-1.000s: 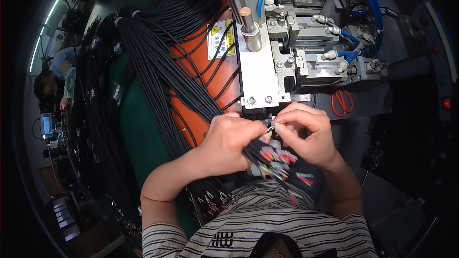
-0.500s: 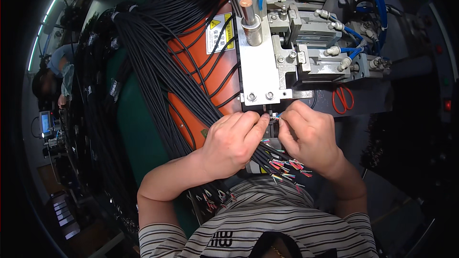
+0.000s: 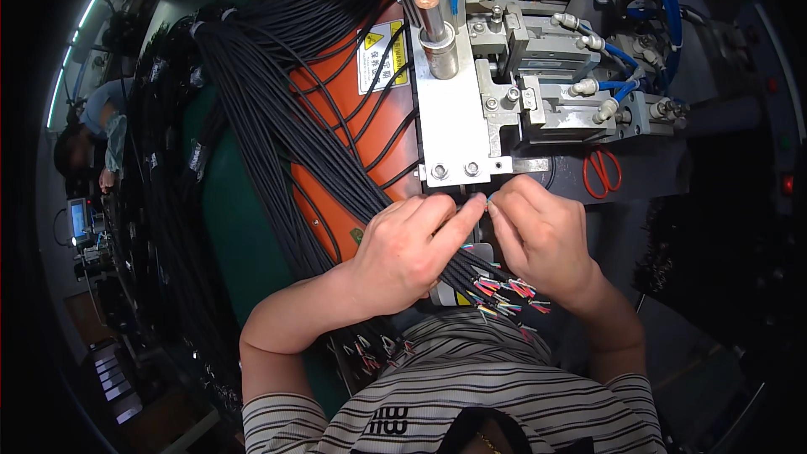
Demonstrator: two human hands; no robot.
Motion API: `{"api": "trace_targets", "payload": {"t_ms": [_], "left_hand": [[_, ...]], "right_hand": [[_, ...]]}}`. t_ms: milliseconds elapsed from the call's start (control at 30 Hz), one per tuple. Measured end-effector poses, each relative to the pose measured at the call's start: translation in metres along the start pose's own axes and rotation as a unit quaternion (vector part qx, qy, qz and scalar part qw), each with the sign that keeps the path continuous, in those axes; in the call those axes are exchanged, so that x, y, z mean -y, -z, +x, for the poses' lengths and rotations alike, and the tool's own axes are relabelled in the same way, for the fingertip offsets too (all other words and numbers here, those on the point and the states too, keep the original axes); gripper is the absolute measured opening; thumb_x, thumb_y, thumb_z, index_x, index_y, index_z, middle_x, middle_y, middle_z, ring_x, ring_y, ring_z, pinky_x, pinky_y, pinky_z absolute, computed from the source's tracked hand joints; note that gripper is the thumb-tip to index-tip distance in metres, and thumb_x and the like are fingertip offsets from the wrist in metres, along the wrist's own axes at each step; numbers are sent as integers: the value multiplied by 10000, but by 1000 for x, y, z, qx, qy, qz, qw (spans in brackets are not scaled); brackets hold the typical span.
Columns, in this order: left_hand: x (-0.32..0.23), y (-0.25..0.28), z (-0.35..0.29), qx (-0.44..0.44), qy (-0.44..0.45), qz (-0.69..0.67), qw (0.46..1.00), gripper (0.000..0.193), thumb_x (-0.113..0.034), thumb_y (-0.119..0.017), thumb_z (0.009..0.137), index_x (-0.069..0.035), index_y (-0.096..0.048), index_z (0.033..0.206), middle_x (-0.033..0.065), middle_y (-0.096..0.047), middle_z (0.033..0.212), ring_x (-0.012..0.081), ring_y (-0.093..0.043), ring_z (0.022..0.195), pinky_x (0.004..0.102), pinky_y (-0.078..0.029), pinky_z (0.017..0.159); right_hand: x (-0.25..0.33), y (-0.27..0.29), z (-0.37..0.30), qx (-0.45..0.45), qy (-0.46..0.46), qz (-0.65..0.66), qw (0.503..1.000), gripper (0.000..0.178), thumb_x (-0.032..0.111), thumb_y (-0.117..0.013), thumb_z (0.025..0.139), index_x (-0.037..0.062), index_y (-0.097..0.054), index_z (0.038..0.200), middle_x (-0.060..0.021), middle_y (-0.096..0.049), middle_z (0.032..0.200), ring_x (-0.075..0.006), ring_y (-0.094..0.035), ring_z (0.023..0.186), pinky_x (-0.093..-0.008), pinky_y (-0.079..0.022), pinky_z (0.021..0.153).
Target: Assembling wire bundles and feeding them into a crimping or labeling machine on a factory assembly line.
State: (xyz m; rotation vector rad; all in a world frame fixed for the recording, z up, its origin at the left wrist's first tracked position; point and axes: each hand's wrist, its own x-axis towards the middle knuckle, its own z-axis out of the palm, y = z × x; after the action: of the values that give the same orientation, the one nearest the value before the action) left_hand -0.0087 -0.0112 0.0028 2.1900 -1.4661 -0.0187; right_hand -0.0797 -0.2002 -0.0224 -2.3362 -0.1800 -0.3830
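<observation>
Just below the front edge of a metal press machine (image 3: 454, 130), my two hands meet with their fingertips almost together. My left hand (image 3: 412, 244) is closed, its thumb and forefinger pinching at the end of a cable that they mostly hide. Thin coloured wires (image 3: 489, 203) of that cable show as a small bit between the fingertips. My right hand (image 3: 542, 240) pinches these wires from the other side. Under my left hand passes a thick bundle of black cables (image 3: 294, 134), whose stripped ends with coloured wires (image 3: 508, 290) fan out between my forearms.
An orange machine cover (image 3: 328, 193) with a warning label (image 3: 382, 57) lies beneath the cables. Blue air hoses (image 3: 668, 0) run to cylinders at the back right. Red-handled scissors (image 3: 602, 174) lie right of the press. At far left, another person (image 3: 105, 134) sits near a small screen.
My left thumb and forefinger have slid slightly right toward my right fingertips, covering more of the wires. The view has shifted a little.
</observation>
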Motion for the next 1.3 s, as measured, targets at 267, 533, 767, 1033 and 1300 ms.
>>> {"api": "trace_targets", "payload": {"t_ms": [267,533,767,1033,1300], "left_hand": [[1,0,3,5,-52,29,998,382,-70,-611,740,46,-658,1101,49,-477,788,177,-531,678,292,-463,562],[1,1,-1,25,-39,14,999,501,-168,-669,702,51,-637,1152,74,-489,813,214,-539,690,330,-451,569],[-2,5,6,44,-35,21,998,481,-148,-659,704,64,-630,1135,80,-496,824,220,-548,702,334,-462,583],[-2,6,12,47,-39,43,997,324,-68,-608,761,75,-639,1051,70,-517,837,195,-566,733,309,-488,607],[-3,6,10,39,-35,52,997,308,-78,-614,774,58,-643,1048,72,-523,843,205,-571,755,318,-490,633]], "right_hand": [[4,-1,-1,-8,23,-57,998,93,-9,-688,797,8,-643,878,-91,-613,812,-254,-615,571,-342,-477,506],[4,-7,-6,-32,21,-70,997,101,79,-691,793,34,-648,873,-54,-557,802,-197,-617,584,-317,-491,523],[6,1,1,15,39,-127,991,102,100,-694,792,40,-647,859,-57,-579,816,-196,-623,587,-329,-491,516],[-10,-1,-1,39,8,-23,999,84,19,-677,800,5,-647,878,-81,-621,793,-247,-623,561,-349,-479,492],[-5,-3,2,-34,10,30,999,63,-6,-685,799,5,-655,854,-110,-632,760,-243,-616,539,-320,-476,477]]}}
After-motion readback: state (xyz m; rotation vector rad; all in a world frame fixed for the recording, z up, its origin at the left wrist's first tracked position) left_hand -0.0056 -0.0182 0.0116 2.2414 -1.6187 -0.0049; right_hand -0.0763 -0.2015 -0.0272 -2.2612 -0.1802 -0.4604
